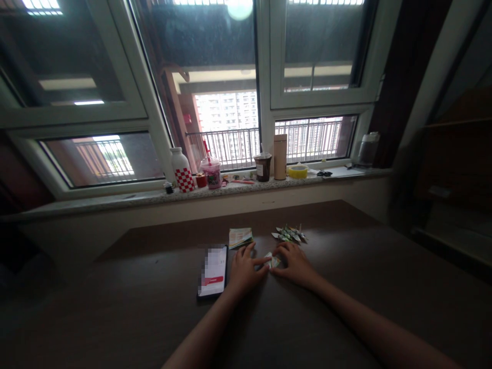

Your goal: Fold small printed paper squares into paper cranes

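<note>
A small, light, printed piece of folded paper [273, 261] lies on the dark table between my two hands. My left hand [246, 269] holds its left side, with index finger and thumb at the paper. On the other side, the thumb and fingers of my right hand [294, 265] close on the right edge. My fingers cover part of the paper, so its full shape is hidden. Just beyond my left hand is a stack of printed paper sheets [240, 237]. A pile of small, pointed folded paper pieces [289, 234] sits beyond my right hand.
A phone [213, 272] with a lit screen lies left of my left hand. Along the windowsill [238, 190] stand a checkered bottle [182, 171], a pink drink cup [211, 173], a dark drink cup [263, 168], a tan flask [280, 158] and yellow tape [298, 172].
</note>
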`<state>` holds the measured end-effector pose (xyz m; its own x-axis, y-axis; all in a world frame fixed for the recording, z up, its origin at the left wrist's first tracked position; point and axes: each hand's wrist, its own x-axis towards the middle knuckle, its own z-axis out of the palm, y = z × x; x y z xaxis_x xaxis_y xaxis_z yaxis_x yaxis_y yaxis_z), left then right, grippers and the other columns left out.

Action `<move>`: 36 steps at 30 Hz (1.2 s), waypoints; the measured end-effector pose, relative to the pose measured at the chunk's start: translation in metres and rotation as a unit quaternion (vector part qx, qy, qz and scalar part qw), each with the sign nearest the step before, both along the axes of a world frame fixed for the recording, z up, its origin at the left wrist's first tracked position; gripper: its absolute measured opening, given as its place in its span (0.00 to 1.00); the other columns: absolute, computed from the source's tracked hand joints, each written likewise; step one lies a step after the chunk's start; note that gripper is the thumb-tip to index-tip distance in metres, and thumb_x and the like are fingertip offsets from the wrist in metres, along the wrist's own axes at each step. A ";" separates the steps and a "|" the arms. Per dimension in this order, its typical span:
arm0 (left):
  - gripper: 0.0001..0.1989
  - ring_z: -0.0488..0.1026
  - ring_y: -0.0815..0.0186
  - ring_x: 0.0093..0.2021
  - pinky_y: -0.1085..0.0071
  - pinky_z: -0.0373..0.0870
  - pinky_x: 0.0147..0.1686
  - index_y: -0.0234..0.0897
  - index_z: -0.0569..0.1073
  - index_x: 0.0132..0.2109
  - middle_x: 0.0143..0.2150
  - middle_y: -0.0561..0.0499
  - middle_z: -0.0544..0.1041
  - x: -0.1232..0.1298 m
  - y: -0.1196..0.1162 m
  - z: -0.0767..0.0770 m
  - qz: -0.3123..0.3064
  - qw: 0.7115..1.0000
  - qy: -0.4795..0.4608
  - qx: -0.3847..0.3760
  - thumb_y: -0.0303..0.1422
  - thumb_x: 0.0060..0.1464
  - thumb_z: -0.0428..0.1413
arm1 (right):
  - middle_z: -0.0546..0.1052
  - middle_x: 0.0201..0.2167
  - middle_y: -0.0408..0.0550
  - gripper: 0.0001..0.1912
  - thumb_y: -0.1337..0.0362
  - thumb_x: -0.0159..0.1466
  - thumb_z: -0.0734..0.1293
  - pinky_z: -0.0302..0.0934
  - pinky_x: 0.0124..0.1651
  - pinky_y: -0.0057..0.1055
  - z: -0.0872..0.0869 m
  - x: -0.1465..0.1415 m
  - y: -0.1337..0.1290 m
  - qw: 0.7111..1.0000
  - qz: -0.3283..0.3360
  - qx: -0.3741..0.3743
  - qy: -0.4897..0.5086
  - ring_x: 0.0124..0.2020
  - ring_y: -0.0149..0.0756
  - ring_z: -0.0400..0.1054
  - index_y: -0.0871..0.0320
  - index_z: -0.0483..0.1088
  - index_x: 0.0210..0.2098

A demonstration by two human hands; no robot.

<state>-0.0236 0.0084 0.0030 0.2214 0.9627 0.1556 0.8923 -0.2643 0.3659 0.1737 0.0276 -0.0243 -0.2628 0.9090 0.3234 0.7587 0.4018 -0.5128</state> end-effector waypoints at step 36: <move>0.16 0.54 0.49 0.67 0.51 0.50 0.64 0.62 0.77 0.49 0.68 0.56 0.60 0.001 0.001 -0.002 0.000 1.000 -0.010 0.000 0.45 0.53 0.57 | 0.75 0.45 0.50 0.07 0.63 0.63 0.63 0.57 0.51 0.42 0.002 -0.009 0.009 0.995 -0.070 0.039 -0.067 0.50 0.47 0.64 0.54 0.73 0.37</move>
